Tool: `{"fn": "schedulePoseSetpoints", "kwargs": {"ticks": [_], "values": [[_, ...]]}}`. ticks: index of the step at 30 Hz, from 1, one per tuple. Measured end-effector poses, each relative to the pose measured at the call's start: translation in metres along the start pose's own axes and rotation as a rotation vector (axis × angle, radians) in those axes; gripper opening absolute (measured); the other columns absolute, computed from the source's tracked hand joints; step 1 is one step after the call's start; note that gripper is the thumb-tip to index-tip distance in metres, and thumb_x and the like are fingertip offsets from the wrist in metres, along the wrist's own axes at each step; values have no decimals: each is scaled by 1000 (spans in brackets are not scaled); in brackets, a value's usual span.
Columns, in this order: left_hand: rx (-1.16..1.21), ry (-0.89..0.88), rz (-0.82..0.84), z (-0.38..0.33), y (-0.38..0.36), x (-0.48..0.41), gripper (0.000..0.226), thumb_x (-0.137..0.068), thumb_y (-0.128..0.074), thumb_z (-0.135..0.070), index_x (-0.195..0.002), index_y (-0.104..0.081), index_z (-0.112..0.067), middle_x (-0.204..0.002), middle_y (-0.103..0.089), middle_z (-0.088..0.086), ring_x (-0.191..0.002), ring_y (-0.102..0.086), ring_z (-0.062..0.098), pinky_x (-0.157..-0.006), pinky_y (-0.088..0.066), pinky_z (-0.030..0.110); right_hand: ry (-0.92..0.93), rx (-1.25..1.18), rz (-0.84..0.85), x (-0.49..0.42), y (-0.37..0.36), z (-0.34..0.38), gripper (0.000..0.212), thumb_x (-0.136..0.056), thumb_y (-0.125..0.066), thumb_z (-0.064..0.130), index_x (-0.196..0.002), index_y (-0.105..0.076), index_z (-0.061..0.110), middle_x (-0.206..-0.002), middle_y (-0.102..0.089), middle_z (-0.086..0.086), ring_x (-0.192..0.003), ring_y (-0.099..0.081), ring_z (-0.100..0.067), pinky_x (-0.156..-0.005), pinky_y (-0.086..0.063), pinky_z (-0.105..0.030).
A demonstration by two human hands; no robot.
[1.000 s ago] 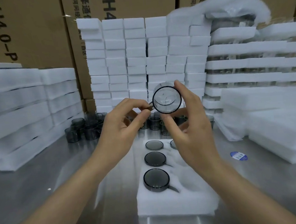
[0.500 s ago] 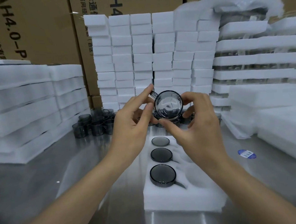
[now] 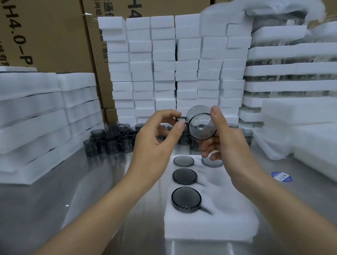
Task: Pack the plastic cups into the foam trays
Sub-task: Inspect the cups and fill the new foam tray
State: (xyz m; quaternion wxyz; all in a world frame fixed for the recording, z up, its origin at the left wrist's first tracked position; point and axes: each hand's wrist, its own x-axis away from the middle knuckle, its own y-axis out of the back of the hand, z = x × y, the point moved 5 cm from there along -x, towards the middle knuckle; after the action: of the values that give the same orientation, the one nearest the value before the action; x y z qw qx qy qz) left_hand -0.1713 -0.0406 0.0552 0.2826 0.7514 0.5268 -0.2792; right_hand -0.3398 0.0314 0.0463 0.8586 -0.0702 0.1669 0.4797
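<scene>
Cup [image 3: 201, 127] over the foam tray [image 3: 214, 225] looks light and slick; left hand [image 3: 156, 143] pinches its handle [image 3: 180, 118], right hand [image 3: 226, 142] grips the wall.

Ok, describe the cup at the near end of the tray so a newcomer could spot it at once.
Start at the steel table, then the white foam tray lying in front of the person. The tray's left column holds three smoky grey plastic cups in a row; the nearest cup is the one wanted, closest to the tray's front edge, with the other two behind it.
</scene>
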Motion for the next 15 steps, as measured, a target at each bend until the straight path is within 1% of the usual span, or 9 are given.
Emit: {"fn": "schedulePoseSetpoints", "kwargs": {"ticks": [2, 3, 4, 6, 8, 9, 10, 12, 15], "values": [[10, 10, 1, 1, -1, 0, 15, -101, -71, -36, -116, -71, -32, -109, -73, -9, -84, -67, 26, -81, -59, 57, -39, 6, 6, 0, 0, -2, 92, -82, -44, 90, -86, -77, 4, -66, -72, -6, -57, -66, -15, -64, -46, -33], [18, 21, 2, 2, -1, 0, 14, -100, -72, -35, -114, -71, -32, -108, -74, -10, -84, -69, 23, -79, -61, 53, -47, 1, 6, 1, 0, -2, 87, -86, -44, 88, -88, -77, 7, -69, -74, -5, -59, -68, -15, -63, -47, -33], [13, 33, 6, 2, -1, 0, 14, -99, -73, -33, -113, -71, -32, -106, -74, -12, -86, -71, 20, -75, -60, 43, -46, -6, 4, 1, -1, -2, 81, -89, -46, 85, -91, -78, 11, -76, -77, -4, -63, -72, -16, -64, -48, -34], [-62, 50, 18, 6, -3, 0, 17, -99, -76, -25, -114, -71, -32, -107, -75, -16, -92, -71, 12, -72, -50, 22, -13, -38, -7, 4, -2, 1, 64, -91, -57, 77, -101, -76, 17, -92, -80, 0, -76, -79, -17, -67, -52, -39], [-116, 86, 38, 9, -5, 1, 19, -101, -73, -18, -118, -73, -26, -112, -75, -14, -98, -70, 6, -75, -45, 13, 61, -53, -62, 6, -2, 3, 50, -85, -75, 64, -108, -68, 20, -98, -80, 3, -84, -80, -17, -72, -59, -46], [-82, 121, 46, 10, -7, 2, 18, -103, -71, -17, -120, -74, -23, -113, -75, -12, -99, -70, 5, -76, -45, 12, 120, -26, -104, 6, -1, 5, 47, -81, -81, 56, -109, -64, 23, -98, -79, 5, -86, -80, -16, -76, -62, -48], [-10, 171, 42, 10, -8, 2, 17, -105, -68, -18, -120, -74, -20, -111, -76, -10, -98, -71, 5, -76, -47, 14, 199, 23, -141, 7, 0, 7, 46, -78, -85, 48, -110, -61, 27, -100, -78, 7, -88, -78, -15, -79, -62, -45], [174, 308, 39, 10, -11, 4, 20, -108, -63, -26, -121, -75, -17, -110, -79, -4, -96, -75, 10, -73, -53, 24, 417, 202, -198, 10, 2, 13, 49, -77, -89, 29, -114, -58, 33, -109, -68, 14, -96, -72, -13, -83, -57, -30], [357, 432, 156, 9, -19, 7, 38, -104, -62, -51, -122, -78, -21, -118, -80, 2, -103, -79, 22, -73, -58, 32, 745, 551, -296, 18, 0, 18, 56, -78, -82, 1, -123, -62, 26, -125, -55, 5, -111, -54, -18, -92, -39, -8]]}}
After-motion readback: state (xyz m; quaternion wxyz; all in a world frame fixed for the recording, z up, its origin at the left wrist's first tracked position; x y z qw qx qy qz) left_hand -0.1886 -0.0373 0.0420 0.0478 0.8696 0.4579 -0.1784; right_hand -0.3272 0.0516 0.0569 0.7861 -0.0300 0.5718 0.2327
